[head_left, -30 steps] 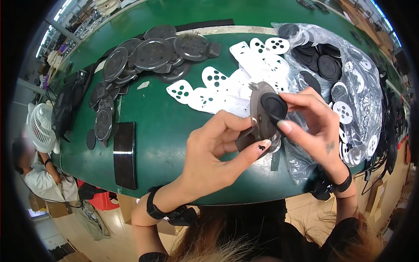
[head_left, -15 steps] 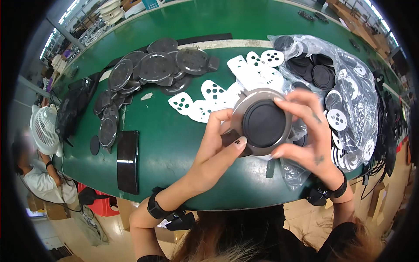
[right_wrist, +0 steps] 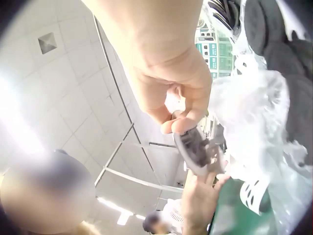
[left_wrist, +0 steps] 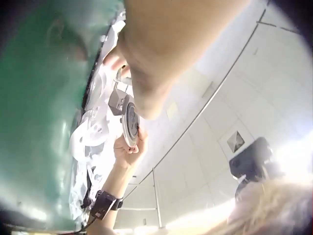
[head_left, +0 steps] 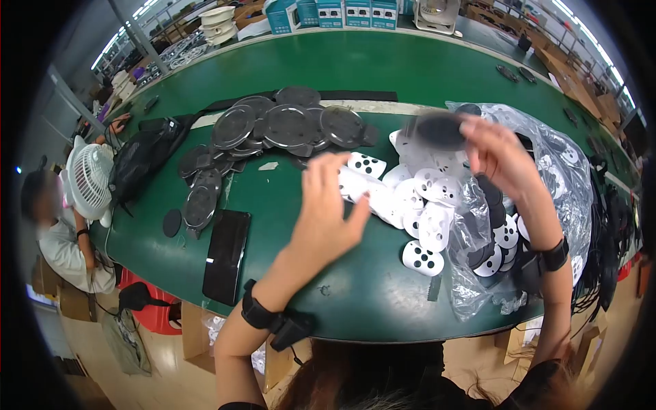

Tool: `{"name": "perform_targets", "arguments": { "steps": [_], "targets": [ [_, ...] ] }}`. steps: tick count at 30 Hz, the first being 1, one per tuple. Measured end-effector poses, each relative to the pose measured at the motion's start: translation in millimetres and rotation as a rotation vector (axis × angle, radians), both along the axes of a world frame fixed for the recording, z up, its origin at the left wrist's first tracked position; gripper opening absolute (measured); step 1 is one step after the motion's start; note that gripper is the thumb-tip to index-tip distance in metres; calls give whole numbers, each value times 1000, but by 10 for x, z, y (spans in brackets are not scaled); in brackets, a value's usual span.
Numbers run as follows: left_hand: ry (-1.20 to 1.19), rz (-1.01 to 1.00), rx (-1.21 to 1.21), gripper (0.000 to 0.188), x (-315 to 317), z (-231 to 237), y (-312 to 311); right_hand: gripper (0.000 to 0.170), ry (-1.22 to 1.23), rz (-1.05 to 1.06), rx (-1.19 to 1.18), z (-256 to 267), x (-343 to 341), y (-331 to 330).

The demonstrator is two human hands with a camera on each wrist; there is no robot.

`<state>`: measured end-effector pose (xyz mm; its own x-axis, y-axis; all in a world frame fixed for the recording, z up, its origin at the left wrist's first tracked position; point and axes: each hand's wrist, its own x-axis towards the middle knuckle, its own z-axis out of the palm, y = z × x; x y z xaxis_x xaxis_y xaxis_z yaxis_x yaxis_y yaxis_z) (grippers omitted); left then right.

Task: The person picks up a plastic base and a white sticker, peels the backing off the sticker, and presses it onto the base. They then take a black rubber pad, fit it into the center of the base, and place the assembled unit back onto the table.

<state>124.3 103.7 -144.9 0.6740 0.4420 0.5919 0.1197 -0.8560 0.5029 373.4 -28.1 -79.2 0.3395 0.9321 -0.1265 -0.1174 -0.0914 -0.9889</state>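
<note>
The right hand pinches the rim of a smoky clear round case with a black disc, blurred above the white pieces. In the right wrist view, the thumb and fingers of the right hand hold the round case by its edge. The left hand, thumb apart from its fingers, reaches over the left part of the white pieces with black holes; its palm side is hidden. In the left wrist view, the round case hangs tilted from the right hand.
Stacked smoky round cases lie back left, a loose black disc and a dark phone-like slab nearer. On the right is a clear plastic bag with discs. A white fan and a seated person are at left.
The left hand has let go of the round case and moved left over the white pieces. Still held by the right hand, the case has gone up and away. The head view has tilted upward.
</note>
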Motion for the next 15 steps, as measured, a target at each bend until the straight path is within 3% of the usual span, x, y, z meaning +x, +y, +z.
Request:
{"name": "perform_targets", "arguments": {
  "steps": [2,4,8,10,11,13,15],
  "targets": [
    [7,189,146,50,-45,17,233,60,56,-210,124,86,-33,80],
    [105,345,164,47,-118,13,435,63,38,-154,119,81,86,39],
    [71,432,125,42,-168,-183,783,59,-109,-209,73,116,-11,-192],
    [14,462,125,39,-171,-223,819,51,-362,-249,-8,174,-97,-333],
    [23,457,-2,38,-158,-225,813,51,-359,-259,-13,136,-39,-401],
    [-16,458,-133,38,-121,-272,840,39,-964,-126,-76,31,119,-610],
    [-58,475,-182,38,-116,-252,861,30,-1201,-95,-198,18,115,-774]
  ]
}}
